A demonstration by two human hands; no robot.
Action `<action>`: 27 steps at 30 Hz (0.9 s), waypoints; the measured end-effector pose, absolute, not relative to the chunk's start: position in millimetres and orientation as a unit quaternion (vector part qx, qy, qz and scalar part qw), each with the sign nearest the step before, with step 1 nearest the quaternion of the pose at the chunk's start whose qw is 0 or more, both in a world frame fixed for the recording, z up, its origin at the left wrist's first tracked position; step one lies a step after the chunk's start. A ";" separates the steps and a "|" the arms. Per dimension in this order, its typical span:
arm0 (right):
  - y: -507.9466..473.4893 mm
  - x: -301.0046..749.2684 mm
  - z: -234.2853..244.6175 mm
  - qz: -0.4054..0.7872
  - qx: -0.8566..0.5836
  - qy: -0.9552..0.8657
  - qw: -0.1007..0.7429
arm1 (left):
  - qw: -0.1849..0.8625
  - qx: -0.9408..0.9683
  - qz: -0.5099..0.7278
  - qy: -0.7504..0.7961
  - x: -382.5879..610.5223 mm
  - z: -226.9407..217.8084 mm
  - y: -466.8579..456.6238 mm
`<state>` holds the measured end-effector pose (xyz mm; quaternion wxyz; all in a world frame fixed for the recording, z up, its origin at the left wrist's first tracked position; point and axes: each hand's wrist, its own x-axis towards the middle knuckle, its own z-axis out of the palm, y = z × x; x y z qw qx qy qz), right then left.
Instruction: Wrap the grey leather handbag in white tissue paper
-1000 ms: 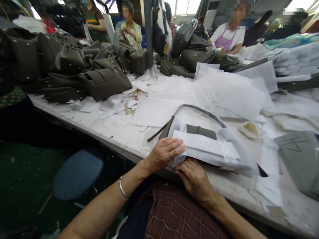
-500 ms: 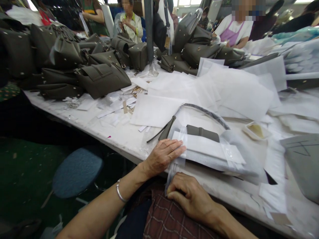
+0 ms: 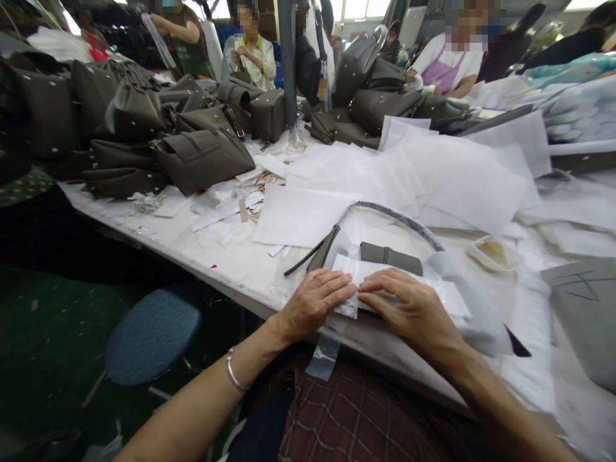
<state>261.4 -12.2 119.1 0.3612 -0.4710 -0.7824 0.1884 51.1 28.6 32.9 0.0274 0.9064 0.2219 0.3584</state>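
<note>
A dark grey handbag (image 3: 391,256) lies on the table before me, partly covered by a white folded sheet (image 3: 342,263) and clear plastic. Its wrapped handle (image 3: 392,212) arches behind it. My left hand (image 3: 317,300) rests flat on the sheet, fingers stretched out, beside a clear plastic strip (image 3: 347,309). Just right of those fingertips, my right hand (image 3: 414,308) has thumb and forefinger drawn together at the sheet's edge; what lies between them is too small to make out. A loose clear piece (image 3: 323,359) hangs at the table edge over my lap.
Dark handbags (image 3: 202,160) are heaped at the back left, more beyond the post (image 3: 287,70). White foam sheets (image 3: 457,173) spread behind my bag. A small tray (image 3: 493,252) sits to the right. A blue stool (image 3: 153,333) stands left. Several people work across the table.
My right hand has let go of the clear strip at the table edge and moved up onto the wrapped bag, beside my left fingertips. My left hand has stayed in place.
</note>
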 end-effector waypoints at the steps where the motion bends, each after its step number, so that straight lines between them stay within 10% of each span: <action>1: -7.5 262.6 112.6 0.152 -0.474 -0.795 0.347 | 0.027 0.906 0.359 0.224 51.5 31.0 28.4; 12: -10.4 262.5 86.8 0.071 -0.436 -0.851 0.284 | 0.212 0.918 0.257 0.213 37.6 70.5 27.8; 27: -54.5 252.1 82.8 0.013 -0.383 -0.879 0.283 | 0.033 0.890 0.395 0.224 58.1 44.3 24.8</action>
